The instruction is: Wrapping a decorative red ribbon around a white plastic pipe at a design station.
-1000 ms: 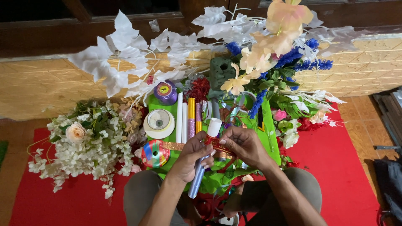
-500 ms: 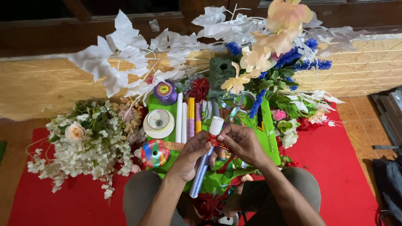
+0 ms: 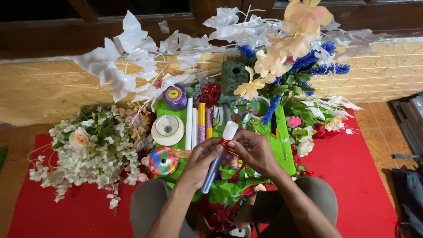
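Evidently light and stiff, the white-capped tube [image 3: 219, 154] sits clenched in the left hand [image 3: 203, 155], while the right hand [image 3: 254, 150] pinches thin, floppy red ribbon [image 3: 230, 147] near its cap.

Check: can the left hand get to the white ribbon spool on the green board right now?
Probably not freely: the left hand grips a silvery-blue tube. The white ribbon spool sits uncovered just up-left.

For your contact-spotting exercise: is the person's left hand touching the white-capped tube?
Touching. The head view shows the left hand with its fingers wrapped around the white-capped tube, no gap between them; the right hand meets it near the cap.
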